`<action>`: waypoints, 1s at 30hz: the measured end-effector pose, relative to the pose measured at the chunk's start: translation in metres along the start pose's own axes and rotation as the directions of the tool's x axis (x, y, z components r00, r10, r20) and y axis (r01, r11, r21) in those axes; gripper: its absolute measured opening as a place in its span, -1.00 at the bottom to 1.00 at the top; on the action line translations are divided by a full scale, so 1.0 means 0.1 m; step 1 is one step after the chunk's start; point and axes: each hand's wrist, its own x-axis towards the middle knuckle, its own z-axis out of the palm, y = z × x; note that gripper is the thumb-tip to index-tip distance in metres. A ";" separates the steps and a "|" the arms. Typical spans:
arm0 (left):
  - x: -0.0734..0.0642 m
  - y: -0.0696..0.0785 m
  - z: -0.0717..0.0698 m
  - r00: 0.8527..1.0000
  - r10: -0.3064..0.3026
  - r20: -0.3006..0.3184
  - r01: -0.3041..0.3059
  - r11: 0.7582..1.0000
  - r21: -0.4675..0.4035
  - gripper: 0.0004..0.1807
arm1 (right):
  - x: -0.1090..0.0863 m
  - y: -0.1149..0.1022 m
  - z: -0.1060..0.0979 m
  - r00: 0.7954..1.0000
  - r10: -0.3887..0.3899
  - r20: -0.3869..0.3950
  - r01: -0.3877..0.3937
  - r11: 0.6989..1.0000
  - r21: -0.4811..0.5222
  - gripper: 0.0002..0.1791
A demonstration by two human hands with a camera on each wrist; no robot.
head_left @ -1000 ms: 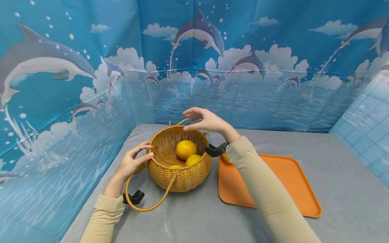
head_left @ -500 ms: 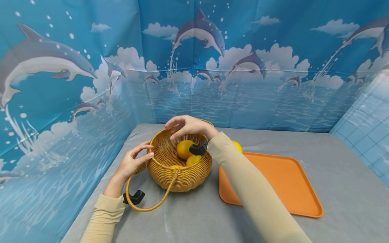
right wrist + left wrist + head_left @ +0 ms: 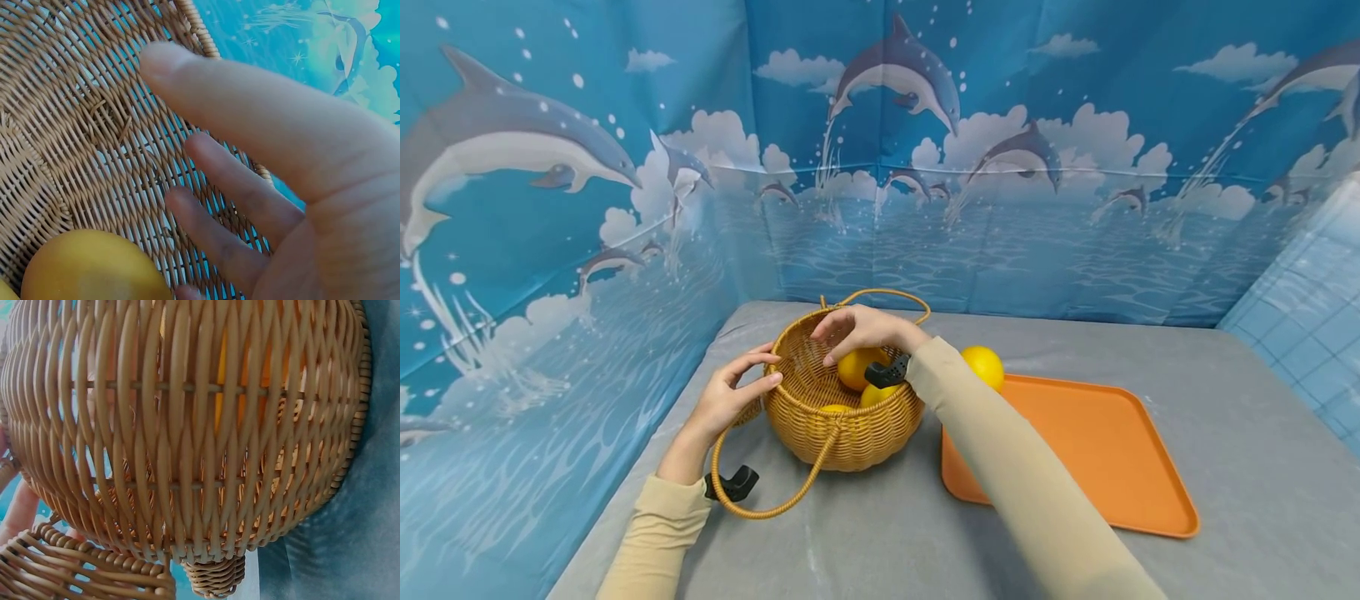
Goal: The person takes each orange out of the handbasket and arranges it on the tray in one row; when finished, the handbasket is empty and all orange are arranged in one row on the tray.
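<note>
A round wicker basket [image 3: 842, 437] stands at the left of the table with several smooth yellow fruits inside. One yellow fruit [image 3: 859, 367] lies near the middle, partly behind my right hand; it also shows as a yellow fruit [image 3: 94, 269] in the right wrist view. My left hand [image 3: 722, 408] holds the basket's left rim, thumb and fingertips at the edge. My right hand [image 3: 868, 327] reaches over the right side into the basket opening, fingers loosely bent and apart, holding nothing. In the right wrist view its thumb [image 3: 244, 112] and fingers stand before the woven wall.
An orange tray [image 3: 1097, 450] lies to the right, partly under my right sleeve. Another yellow fruit [image 3: 985, 367] sits at its far left corner. One basket handle [image 3: 767, 514] droops at the front left, another handle [image 3: 891, 292] at the back. A dolphin-print curtain [image 3: 1000, 250] encloses the table.
My right hand has moved left and down, from above the back right rim into the basket opening. The fruit by the tray has come out from behind my sleeve. My left hand stays put.
</note>
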 end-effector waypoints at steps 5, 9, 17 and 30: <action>0.01 0.01 0.00 1.000 0.000 0.001 0.000 1.000 -0.010 -0.53 | -0.02 0.01 -0.01 0.999 0.040 0.031 -0.037 0.996 -0.078 -0.38; 0.01 0.01 0.00 1.000 -0.002 0.000 0.002 1.000 -0.008 -0.52 | -0.03 0.02 -0.01 0.996 0.046 0.072 -0.040 0.996 -0.084 -0.36; -0.01 0.03 0.02 1.000 0.005 0.000 -0.005 1.000 -0.006 -0.53 | -0.03 0.05 -0.02 0.992 0.070 0.105 -0.052 0.984 -0.168 -0.30; 0.01 -0.01 0.01 1.000 0.005 0.001 -0.005 1.000 -0.012 -0.52 | -0.04 0.04 -0.01 0.970 0.174 0.168 -0.159 0.983 -0.095 -0.20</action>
